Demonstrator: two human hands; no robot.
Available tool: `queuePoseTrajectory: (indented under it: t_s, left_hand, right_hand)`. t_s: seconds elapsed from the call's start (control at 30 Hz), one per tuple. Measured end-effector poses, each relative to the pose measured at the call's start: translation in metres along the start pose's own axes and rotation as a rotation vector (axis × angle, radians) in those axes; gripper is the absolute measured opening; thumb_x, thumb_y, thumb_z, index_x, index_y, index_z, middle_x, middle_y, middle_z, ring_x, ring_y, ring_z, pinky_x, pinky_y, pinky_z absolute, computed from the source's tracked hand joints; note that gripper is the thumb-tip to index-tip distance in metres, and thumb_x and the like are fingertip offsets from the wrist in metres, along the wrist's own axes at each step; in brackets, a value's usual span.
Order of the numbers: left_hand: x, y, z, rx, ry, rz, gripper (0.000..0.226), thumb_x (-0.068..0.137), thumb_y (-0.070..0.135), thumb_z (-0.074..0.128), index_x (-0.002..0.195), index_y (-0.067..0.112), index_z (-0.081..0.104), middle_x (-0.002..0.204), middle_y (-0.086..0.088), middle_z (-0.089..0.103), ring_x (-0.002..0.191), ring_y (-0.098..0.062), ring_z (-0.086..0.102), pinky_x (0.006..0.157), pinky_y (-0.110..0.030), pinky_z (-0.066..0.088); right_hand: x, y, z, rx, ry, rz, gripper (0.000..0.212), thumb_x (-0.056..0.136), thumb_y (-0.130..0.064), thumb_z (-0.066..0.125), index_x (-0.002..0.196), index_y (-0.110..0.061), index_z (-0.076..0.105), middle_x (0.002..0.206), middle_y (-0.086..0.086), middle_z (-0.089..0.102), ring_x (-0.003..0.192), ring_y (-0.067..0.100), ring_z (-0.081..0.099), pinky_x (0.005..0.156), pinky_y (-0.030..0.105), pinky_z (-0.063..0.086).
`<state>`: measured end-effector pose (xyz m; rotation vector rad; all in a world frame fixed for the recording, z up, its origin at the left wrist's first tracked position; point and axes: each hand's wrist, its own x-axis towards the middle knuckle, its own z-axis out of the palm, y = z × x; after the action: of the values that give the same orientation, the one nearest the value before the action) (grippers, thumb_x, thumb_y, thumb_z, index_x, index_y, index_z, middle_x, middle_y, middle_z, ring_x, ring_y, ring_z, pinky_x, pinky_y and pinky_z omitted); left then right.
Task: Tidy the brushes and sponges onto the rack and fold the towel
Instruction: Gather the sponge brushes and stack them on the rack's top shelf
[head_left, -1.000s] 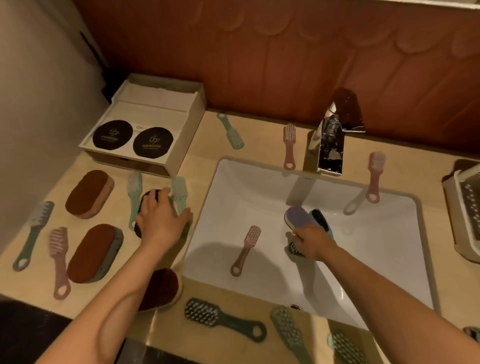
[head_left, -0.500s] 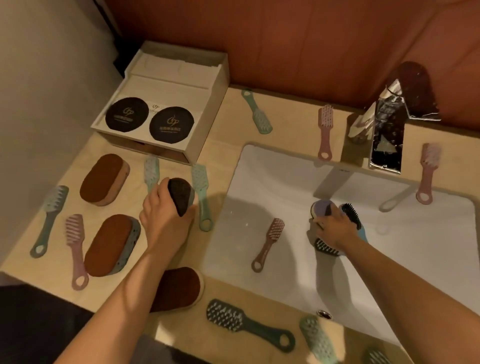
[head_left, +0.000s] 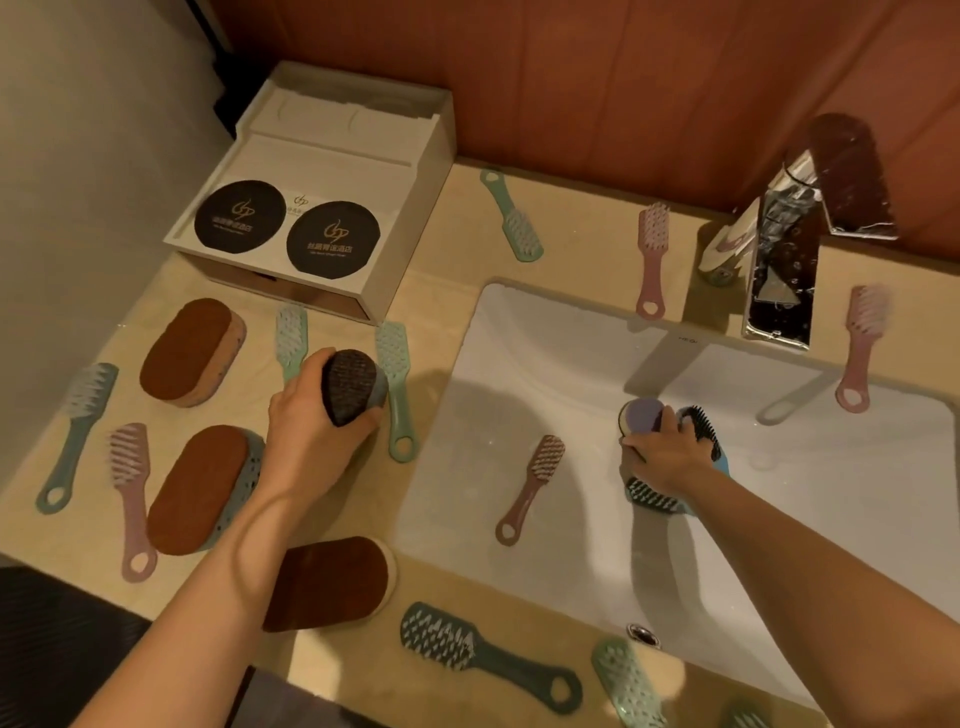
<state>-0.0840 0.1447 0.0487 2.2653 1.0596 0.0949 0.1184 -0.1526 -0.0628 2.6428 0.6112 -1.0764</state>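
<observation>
My left hand (head_left: 311, 431) grips a dark sponge (head_left: 350, 384) lifted off the counter, left of the sink (head_left: 545, 332). Inside the basin, my right hand (head_left: 660, 457) is closed on a purple sponge (head_left: 641, 415) and black-bristled blue brushes (head_left: 701, 431). A pink brush (head_left: 530, 488) lies loose in the basin. Brown sponges (head_left: 189, 351) (head_left: 200, 488) (head_left: 332, 582) and green and pink brushes (head_left: 75, 431) (head_left: 132, 493) (head_left: 397, 384) lie scattered on the counter. No rack or towel shows in this frame.
A white box (head_left: 322, 208) with two black discs stands at the back left. The chrome faucet (head_left: 779, 270) rises behind the basin, with pink brushes (head_left: 652, 254) (head_left: 860, 343) beside it. Dark green brushes (head_left: 483, 654) (head_left: 628, 680) lie along the counter's front edge.
My left hand took hold of the dark sponge and raised it from the counter. My right hand stays closed on its sponge and brushes in the basin. The view has shifted left.
</observation>
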Motion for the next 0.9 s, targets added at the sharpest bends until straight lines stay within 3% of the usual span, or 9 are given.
queuePoseTrajectory:
  t_s: [0.1, 0.2, 0.33, 0.43, 0.57, 0.7, 0.8, 0.9]
  left_hand:
    - [-0.007, 0.008, 0.001, -0.046, -0.012, 0.039, 0.073, 0.077, 0.026, 0.074, 0.138, 0.022, 0.035, 0.136, -0.007, 0.048, 0.123, -0.031, 0.042, 0.099, -0.046, 0.041]
    - [-0.018, 0.016, 0.006, -0.063, -0.039, 0.082, 0.072, 0.077, 0.027, 0.074, 0.137, 0.027, 0.034, 0.135, -0.003, 0.046, 0.125, -0.027, 0.041, 0.099, -0.045, 0.041]
    - [-0.036, 0.041, 0.014, -0.095, -0.063, 0.181, 0.07, 0.077, 0.024, 0.073, 0.137, 0.028, 0.036, 0.133, 0.0, 0.047, 0.122, -0.023, 0.041, 0.094, -0.034, 0.038]
    - [-0.048, 0.071, 0.018, -0.244, -0.136, 0.201, 0.063, 0.078, 0.019, 0.073, 0.131, 0.028, 0.041, 0.123, 0.004, 0.053, 0.112, -0.016, 0.049, 0.087, -0.026, 0.041]
    - [-0.056, 0.108, 0.024, -0.629, -0.401, -0.047, 0.041, 0.086, 0.02, 0.063, 0.124, 0.029, 0.047, 0.107, -0.002, 0.063, 0.091, -0.015, 0.062, 0.068, -0.023, 0.052]
    - [-0.072, 0.134, 0.048, -0.975, -0.592, -0.348, 0.029, 0.093, 0.028, 0.05, 0.119, 0.017, 0.054, 0.106, -0.009, 0.066, 0.091, -0.021, 0.065, 0.077, -0.032, 0.053]
    - [-0.087, 0.149, 0.067, -1.191, -0.694, -0.591, 0.037, 0.092, 0.035, 0.048, 0.117, 0.01, 0.059, 0.109, -0.015, 0.067, 0.103, -0.029, 0.061, 0.093, -0.04, 0.046]
    - [-0.109, 0.166, 0.081, -1.299, -0.773, -0.625, 0.035, 0.091, 0.04, 0.045, 0.101, 0.013, 0.066, 0.09, -0.013, 0.071, 0.094, -0.03, 0.06, 0.085, -0.042, 0.046]
  right_hand:
    - [-0.003, 0.009, -0.007, 0.021, 0.005, -0.045, 0.043, 0.095, -0.042, 0.039, 0.138, -0.04, 0.038, 0.155, 0.014, 0.007, 0.137, 0.042, 0.019, 0.109, 0.051, 0.028]
    - [-0.009, 0.011, -0.011, 0.14, 0.156, -0.04, 0.045, 0.091, -0.033, 0.049, 0.136, -0.032, 0.043, 0.149, 0.014, 0.023, 0.125, 0.044, 0.035, 0.104, 0.047, 0.034]
    - [-0.024, 0.011, -0.01, 0.471, 0.272, -0.101, 0.052, 0.083, -0.036, 0.064, 0.131, -0.027, 0.046, 0.145, 0.011, 0.029, 0.122, 0.04, 0.041, 0.103, 0.045, 0.036]
    - [-0.047, 0.008, -0.017, 0.907, 0.351, -0.153, 0.05, 0.078, -0.028, 0.073, 0.121, -0.024, 0.047, 0.131, 0.01, 0.035, 0.116, 0.031, 0.046, 0.1, 0.048, 0.042]
    - [-0.087, -0.002, -0.032, 1.303, 0.352, -0.224, 0.042, 0.084, -0.01, 0.066, 0.114, -0.024, 0.04, 0.117, 0.007, 0.047, 0.107, 0.028, 0.051, 0.089, 0.046, 0.05]
    - [-0.132, 0.006, -0.041, 1.596, 0.336, -0.17, 0.025, 0.091, -0.018, 0.055, 0.107, -0.036, 0.048, 0.111, 0.01, 0.061, 0.096, 0.027, 0.063, 0.076, 0.041, 0.053]
    - [-0.159, 0.014, -0.04, 1.881, 0.291, -0.161, 0.017, 0.094, -0.017, 0.046, 0.101, -0.03, 0.054, 0.105, 0.008, 0.062, 0.088, 0.021, 0.061, 0.065, 0.03, 0.046]
    - [-0.178, 0.019, -0.031, 2.237, 0.25, -0.176, 0.025, 0.097, -0.02, 0.038, 0.114, -0.022, 0.056, 0.116, 0.008, 0.06, 0.098, 0.021, 0.058, 0.07, 0.028, 0.048]
